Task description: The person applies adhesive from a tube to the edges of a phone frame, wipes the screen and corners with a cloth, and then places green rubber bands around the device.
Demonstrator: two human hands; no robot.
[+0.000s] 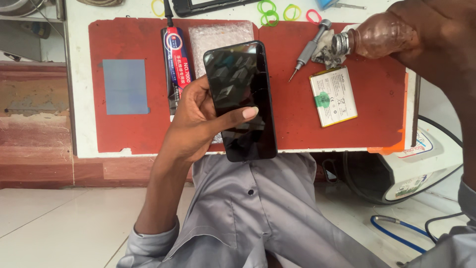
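My left hand point(201, 116) grips a black smartphone point(241, 99) with a cracked, dark screen, thumb laid across the glass, above the near edge of a red work mat point(134, 129). My right hand point(421, 34) is at the top right, holding a brownish plastic bottle point(379, 35) by its body; the bottle's threaded neck points left at a crumpled grey-white cloth point(327, 52) on the mat. A white phone battery point(333, 96) lies on the mat below the bottle.
On the mat lie a tube of glue point(177, 62), a grey rectangular pad point(125, 86), a bubble-wrap sheet point(218, 37) and a grey screwdriver point(308, 49). Coloured rubber bands point(277, 12) lie behind the mat. A white machine with cables point(416, 173) stands on the floor to the right.
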